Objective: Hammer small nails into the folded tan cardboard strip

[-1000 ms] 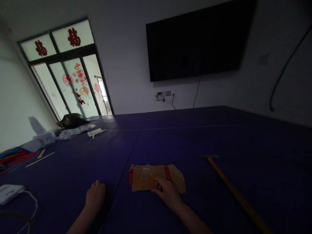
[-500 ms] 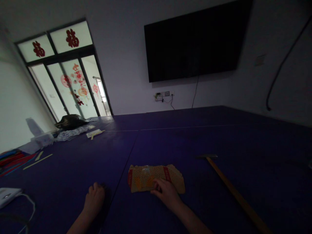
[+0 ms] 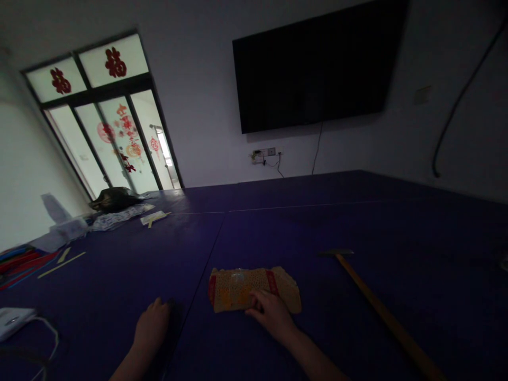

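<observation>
A flattened brown cardboard piece [image 3: 283,288] with a dotted print, red bands and orange patches lies on the purple tabletop [image 3: 254,233]. Over its lower right part is my right hand [image 3: 273,315], thumb and fingers curled into a pinch; whether anything small is between them is hidden. My left hand [image 3: 153,324] rests on the table to the left of the cardboard, fingers curled down and closed, their inside out of sight. To the right lies a hammer [image 3: 375,301] with a long wooden handle and a thin metal head, untouched by either hand.
At the left edge are a white device [image 3: 16,320] with a cable, red and blue strips [image 3: 29,264] and yellow strips [image 3: 61,264]. Farther back lie a black bag [image 3: 115,198], papers [image 3: 115,217] and a small white block [image 3: 153,217]. A seam crosses the table.
My left hand has shifted very slightly down and its fingers look more tucked. My right hand, the cardboard and the hammer stay in place. The view has moved slightly.
</observation>
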Tool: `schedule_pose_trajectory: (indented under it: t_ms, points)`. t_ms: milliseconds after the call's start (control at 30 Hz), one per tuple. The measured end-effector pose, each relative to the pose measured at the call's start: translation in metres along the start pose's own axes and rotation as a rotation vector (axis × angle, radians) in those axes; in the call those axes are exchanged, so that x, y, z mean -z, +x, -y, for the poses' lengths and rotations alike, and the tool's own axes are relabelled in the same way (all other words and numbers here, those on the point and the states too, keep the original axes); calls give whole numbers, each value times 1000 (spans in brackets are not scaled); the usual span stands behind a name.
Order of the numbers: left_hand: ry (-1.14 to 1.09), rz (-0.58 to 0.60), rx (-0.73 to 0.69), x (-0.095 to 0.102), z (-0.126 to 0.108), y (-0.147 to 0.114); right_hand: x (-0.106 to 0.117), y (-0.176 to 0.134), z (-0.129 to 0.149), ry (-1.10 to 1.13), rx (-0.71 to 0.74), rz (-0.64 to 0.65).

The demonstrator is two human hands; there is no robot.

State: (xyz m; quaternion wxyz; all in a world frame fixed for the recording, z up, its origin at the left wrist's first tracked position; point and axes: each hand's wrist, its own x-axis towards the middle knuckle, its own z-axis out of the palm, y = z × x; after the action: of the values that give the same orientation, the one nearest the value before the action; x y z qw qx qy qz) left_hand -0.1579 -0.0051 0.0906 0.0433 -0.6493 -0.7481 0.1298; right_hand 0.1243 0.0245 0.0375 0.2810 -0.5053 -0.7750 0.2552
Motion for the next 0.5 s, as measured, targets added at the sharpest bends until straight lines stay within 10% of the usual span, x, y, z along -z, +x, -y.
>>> schedule_pose_trajectory:
  t_ms: [500]
  points:
    - [25,-95,30,-2,-10,3,0,-2,3,-60,36,-8]
